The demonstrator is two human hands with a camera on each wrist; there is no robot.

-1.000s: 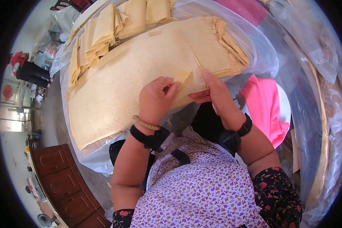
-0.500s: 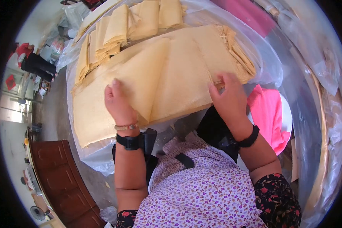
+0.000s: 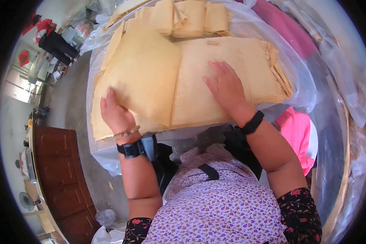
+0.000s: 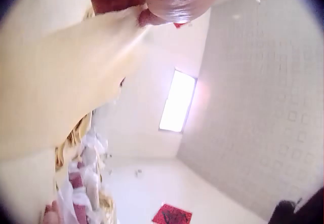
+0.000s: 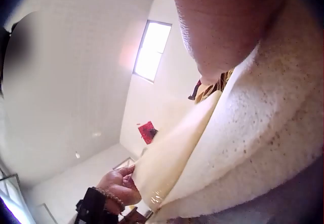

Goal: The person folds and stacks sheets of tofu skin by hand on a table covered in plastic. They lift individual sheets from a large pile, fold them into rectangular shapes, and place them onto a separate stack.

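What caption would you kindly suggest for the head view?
Left hand grips a folded sheet; right hand rests flat on the stack.

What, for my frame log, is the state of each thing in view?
top sheet, peeled up and turned leftward.
sheet stack, lying flat.
left hand, grips the top sheet's edge.
right hand, fingers straight, pressing the sheet stack.
folded sheets, folded, piled behind.
pink cloth, crumpled.

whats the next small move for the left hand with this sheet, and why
Probably carry the sheet the rest of the way over to the left and lay it flat. The left hand grips its edge, it stands turned like a page, and the right hand lies flat on the stack, pinning it.
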